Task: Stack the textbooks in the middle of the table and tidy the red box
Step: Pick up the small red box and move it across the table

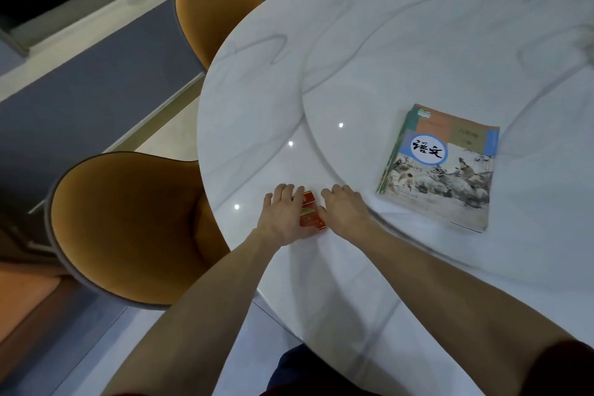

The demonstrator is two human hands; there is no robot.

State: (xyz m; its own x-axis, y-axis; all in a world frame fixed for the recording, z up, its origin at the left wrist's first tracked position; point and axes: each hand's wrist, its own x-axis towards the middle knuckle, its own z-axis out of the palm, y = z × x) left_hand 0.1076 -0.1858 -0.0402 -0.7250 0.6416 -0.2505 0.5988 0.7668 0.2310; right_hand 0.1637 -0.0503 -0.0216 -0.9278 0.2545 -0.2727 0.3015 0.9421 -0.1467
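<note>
- Flat, straight fingers of the left hand (283,212) are laid over the red box (311,215).
- Its right edge is touched by the right hand (344,209), fingers relaxed.
- The box is pressed down near the marble table's (418,42) near edge.
- Stacked textbooks (440,167) are seen farther right, well apart.
- Orange chairs (128,219) are set at the left.

free: far table (418,35) | blocked: right, textbooks (440,167) | far-right edge: blurred, unclear

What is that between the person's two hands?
A small red box, lying on the white table between the left hand and the right hand; the head view shows it.
</note>
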